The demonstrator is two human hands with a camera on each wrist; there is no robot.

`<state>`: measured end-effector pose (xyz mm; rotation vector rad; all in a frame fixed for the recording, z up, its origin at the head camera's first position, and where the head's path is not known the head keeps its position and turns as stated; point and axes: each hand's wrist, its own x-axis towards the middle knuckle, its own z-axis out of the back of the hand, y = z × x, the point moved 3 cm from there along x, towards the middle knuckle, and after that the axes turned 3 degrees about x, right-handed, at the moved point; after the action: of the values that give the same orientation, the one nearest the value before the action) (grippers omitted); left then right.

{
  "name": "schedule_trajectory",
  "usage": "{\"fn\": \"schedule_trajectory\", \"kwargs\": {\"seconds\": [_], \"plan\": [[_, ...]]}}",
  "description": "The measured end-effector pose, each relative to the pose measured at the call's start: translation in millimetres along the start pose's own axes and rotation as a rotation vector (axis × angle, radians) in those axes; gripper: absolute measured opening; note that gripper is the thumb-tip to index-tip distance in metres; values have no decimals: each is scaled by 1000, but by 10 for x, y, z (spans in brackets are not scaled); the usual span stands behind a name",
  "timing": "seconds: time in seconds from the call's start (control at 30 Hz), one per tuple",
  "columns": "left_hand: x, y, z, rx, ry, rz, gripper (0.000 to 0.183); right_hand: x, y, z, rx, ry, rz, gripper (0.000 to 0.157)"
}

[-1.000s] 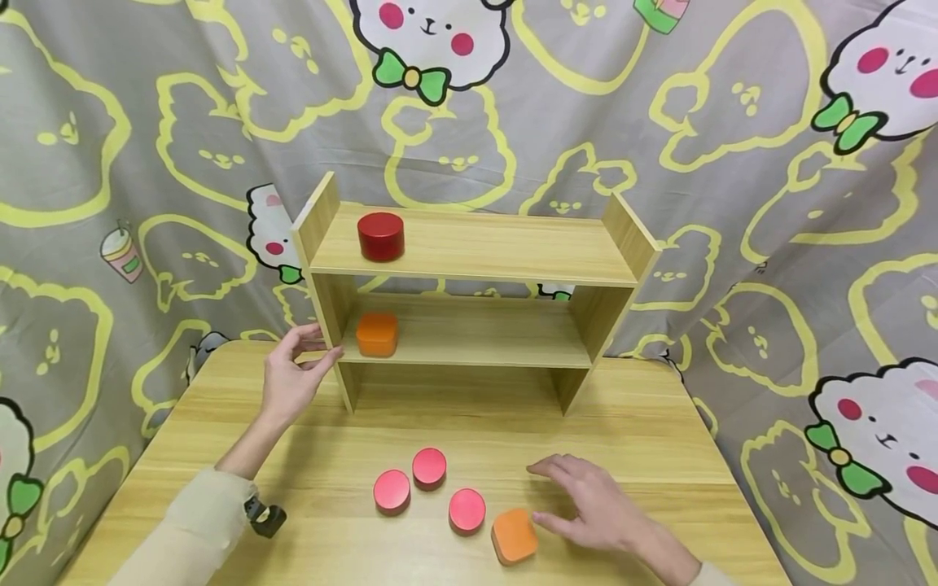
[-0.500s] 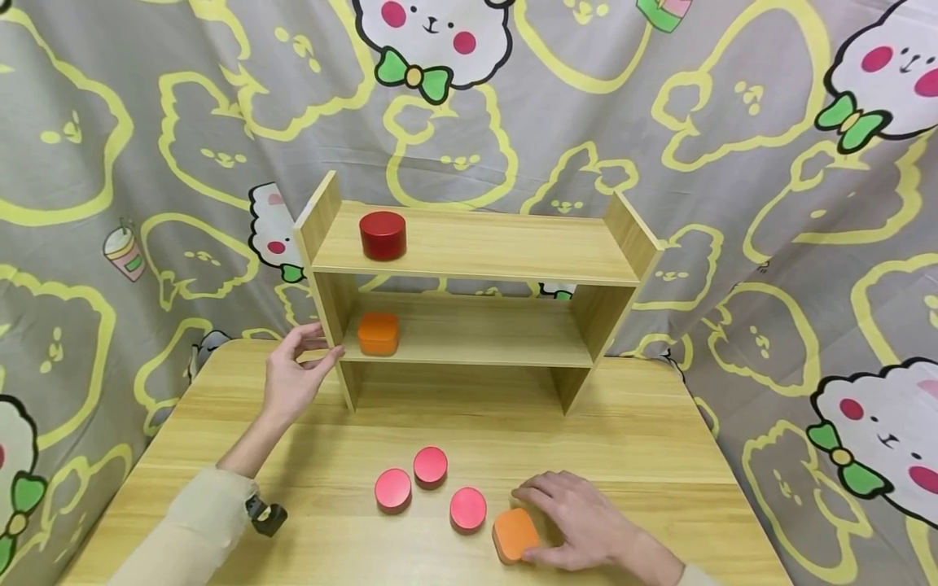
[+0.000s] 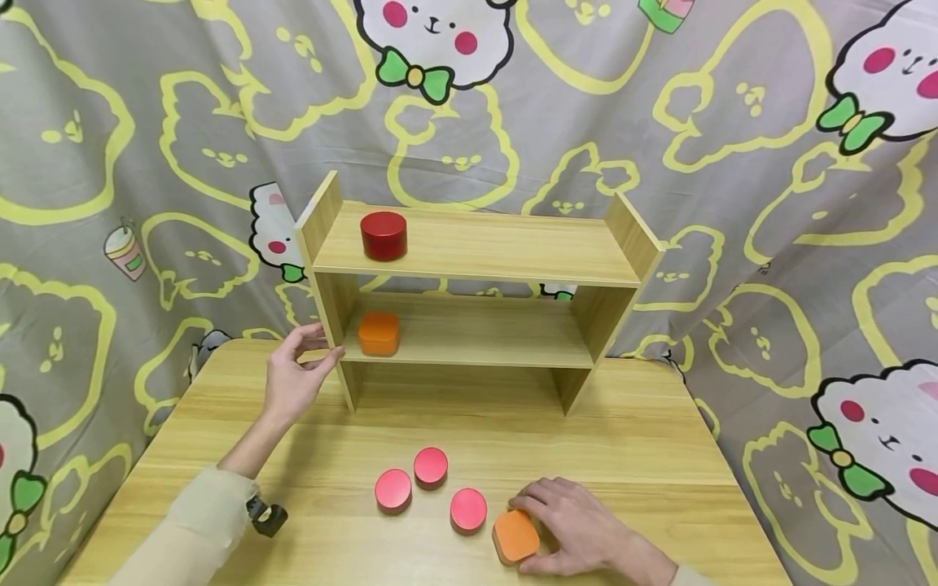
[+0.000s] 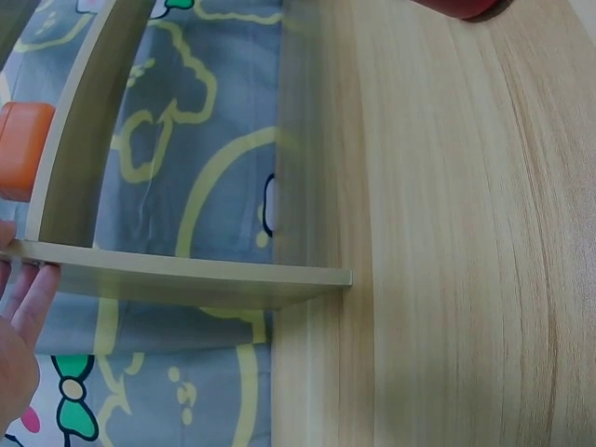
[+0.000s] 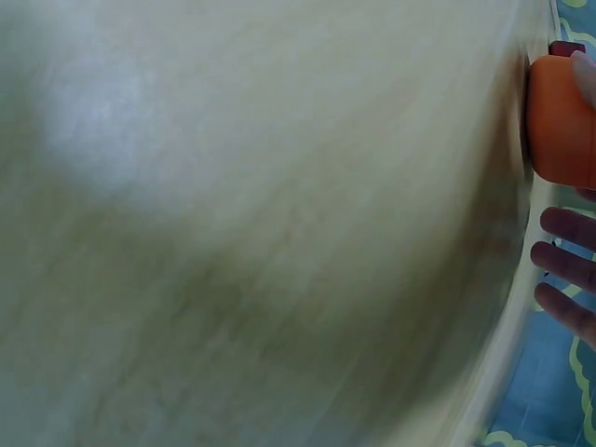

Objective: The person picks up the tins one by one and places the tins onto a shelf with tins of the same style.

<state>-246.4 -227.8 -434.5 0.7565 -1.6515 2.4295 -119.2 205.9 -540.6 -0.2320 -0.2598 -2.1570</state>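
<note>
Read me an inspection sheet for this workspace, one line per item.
Surface: wood-grain table.
Job's things: wooden shelf; dark red cylinder on its top board; orange block on its middle board; three red discs and a second orange block on the table.
Clutter: nothing seen.
Left grip: pinches the shelf's left panel.
Right grip: curled round the second orange block.
Cables: nothing seen.
Surroundings: patterned grey curtain behind and at both sides.
</note>
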Motion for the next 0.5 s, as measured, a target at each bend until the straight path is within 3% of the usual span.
{"fn": "schedule_trajectory", "kwargs": {"seconds": [0.23,0.5], "plan": [[-5,-20,3,-3,-2,1,44,16,-6,-33,23,10,-9,64],[-13,-6,0,3,-8,-6,44,27,-24,-8,32,-35,10,61]]}}
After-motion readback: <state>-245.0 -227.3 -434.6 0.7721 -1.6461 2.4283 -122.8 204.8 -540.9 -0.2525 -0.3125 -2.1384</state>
